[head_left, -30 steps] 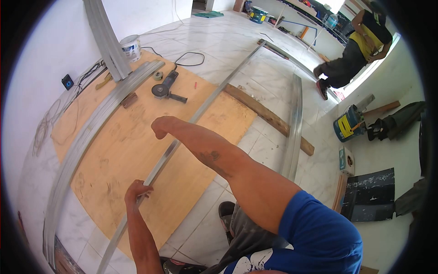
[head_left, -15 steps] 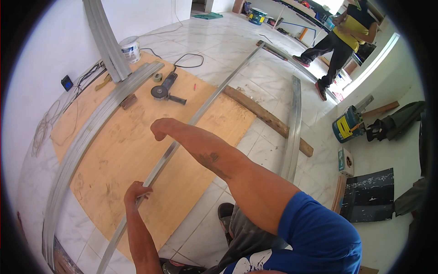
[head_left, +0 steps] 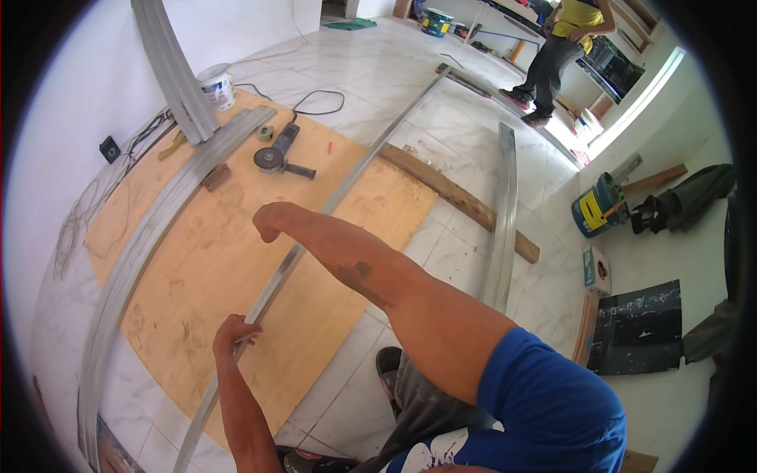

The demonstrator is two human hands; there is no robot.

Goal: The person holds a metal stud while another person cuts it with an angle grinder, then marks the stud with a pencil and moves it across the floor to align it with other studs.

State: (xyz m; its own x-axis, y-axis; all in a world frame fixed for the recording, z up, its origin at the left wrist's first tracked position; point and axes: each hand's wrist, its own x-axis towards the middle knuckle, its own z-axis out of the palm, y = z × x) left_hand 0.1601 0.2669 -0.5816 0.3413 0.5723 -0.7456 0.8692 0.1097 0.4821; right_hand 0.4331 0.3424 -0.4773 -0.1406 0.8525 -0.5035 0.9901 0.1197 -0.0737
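A long thin metal channel (head_left: pixel 359 167) runs diagonally over the plywood sheet (head_left: pixel 315 347). Near its lower end, my left hand (head_left: pixel 236 333) is closed around it, the fingers wrapping over the edge. Farther up, my right hand (head_left: pixel 272 221) is bent down at the wrist just left of the channel, its forearm crossing above it. The right fingers are curled in, and what they hold, if anything, is hidden. On the plywood beyond lie an angle grinder (head_left: pixel 277 156) with its side handle, a roll of tape (head_left: pixel 265 133) and a small red piece (head_left: pixel 330 147).
Stacked metal profiles (head_left: pixel 130 268) lie along the left, others (head_left: pixel 177 75) lean near a white bucket (head_left: pixel 217 87). A wooden plank (head_left: pixel 465 199) and another metal profile (head_left: pixel 505 213) cross at right. A teal bucket (head_left: pixel 597 206) stands by the wall. Another person (head_left: pixel 552 63) stands at the back.
The other person has shifted left and back, legs now closer together. My view has moved slightly. Both my hands keep nearly the same places along the channel.
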